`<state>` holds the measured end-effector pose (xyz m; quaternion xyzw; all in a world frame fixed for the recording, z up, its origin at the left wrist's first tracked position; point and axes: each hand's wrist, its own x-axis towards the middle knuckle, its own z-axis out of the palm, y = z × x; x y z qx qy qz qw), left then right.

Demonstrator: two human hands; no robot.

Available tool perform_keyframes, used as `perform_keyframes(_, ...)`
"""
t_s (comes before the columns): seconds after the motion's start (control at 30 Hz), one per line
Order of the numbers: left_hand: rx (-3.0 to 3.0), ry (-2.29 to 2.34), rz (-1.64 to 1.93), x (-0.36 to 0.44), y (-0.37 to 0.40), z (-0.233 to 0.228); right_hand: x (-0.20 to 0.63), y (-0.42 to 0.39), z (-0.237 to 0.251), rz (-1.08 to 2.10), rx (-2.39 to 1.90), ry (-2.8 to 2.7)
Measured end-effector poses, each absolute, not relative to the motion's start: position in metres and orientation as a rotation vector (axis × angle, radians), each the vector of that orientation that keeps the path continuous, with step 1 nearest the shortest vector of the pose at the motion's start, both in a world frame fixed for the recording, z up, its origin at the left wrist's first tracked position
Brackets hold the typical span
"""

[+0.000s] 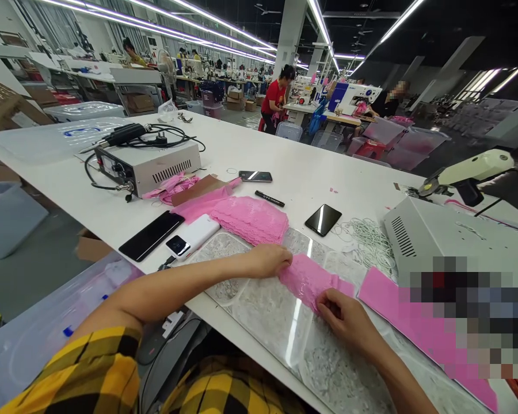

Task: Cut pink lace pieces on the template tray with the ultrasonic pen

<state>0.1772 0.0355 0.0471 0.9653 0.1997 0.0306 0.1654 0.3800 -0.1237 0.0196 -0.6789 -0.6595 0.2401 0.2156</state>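
Note:
A pink lace fabric piece (308, 277) lies stretched over the glossy marble-patterned mat (267, 322) in front of me. My left hand (270, 260) pinches its left end between closed fingers. At the piece's lower right edge, my right hand (343, 313) is closed, thumb and finger gripping the border. Just beyond my left hand is a stack of pink lace pieces (252, 218), neatly layered. To the right of my right hand, a flat pink sheet (418, 328) runs along the mat.
A grey box with cables (164, 167) stands at the back left. Phones (151, 234), a power bank (198, 233), a black marker (270, 199) and a heap of white elastic loops (371, 241) surround the mat. At right sits another grey box (431, 236). A person in red (274, 98) stands farther off.

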Motion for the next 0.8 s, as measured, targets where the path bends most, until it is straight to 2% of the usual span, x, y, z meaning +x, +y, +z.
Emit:
perform_keyframes(0.13, 2.724, 0.525, 0.043, 0.169, 0.036, 0.060, 0.380, -0.124, 0.026, 0.686, -1.837, -1.802)
perform_keyframes(0.33, 2.711, 0.464, 0.077, 0.182, 0.022, 0.076, 0.354, -0.112, 0.042, 0.416, -1.781, -1.704)
perform_keyframes(0.47, 2.699, 0.417, 0.150, 0.192, 0.017, 0.083, 0.338, -0.096, 0.042, 0.344, -1.741, -1.621)
perform_keyframes(0.8, 2.746, 0.772, 0.233, 0.195, 0.016, 0.038, 0.352, -0.099, 0.049, 0.315, -1.720, -1.377)
